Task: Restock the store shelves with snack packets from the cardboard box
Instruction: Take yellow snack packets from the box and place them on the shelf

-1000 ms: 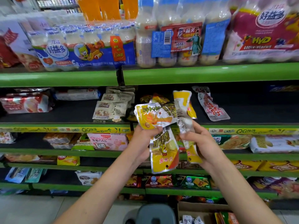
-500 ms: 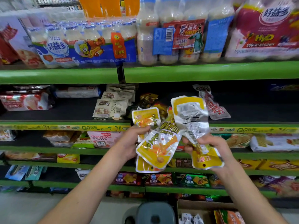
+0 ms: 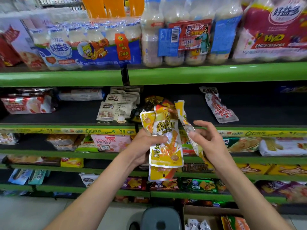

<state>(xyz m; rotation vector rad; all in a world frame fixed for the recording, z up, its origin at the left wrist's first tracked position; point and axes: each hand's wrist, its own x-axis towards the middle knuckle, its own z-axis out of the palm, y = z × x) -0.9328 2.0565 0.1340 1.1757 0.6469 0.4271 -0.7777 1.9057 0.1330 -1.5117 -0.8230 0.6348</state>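
Left hand (image 3: pixel 146 146) grasps yellow packets (image 3: pixel 166 141) fanned upright, long axis vertical, before green shelf (image 3: pixel 66 131); right hand (image 3: pixel 211 143) pinches one packet (image 3: pixel 186 125) edge-on, tilted; box (image 3: pixel 207 216) below

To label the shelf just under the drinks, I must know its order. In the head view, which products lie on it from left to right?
Red-and-white packets → white wrapped packs → beige nut packets → dark-and-gold packets → red-and-white pouch.

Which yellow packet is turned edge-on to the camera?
The yellow packet in the right hand; those in the left hand show their printed fronts.
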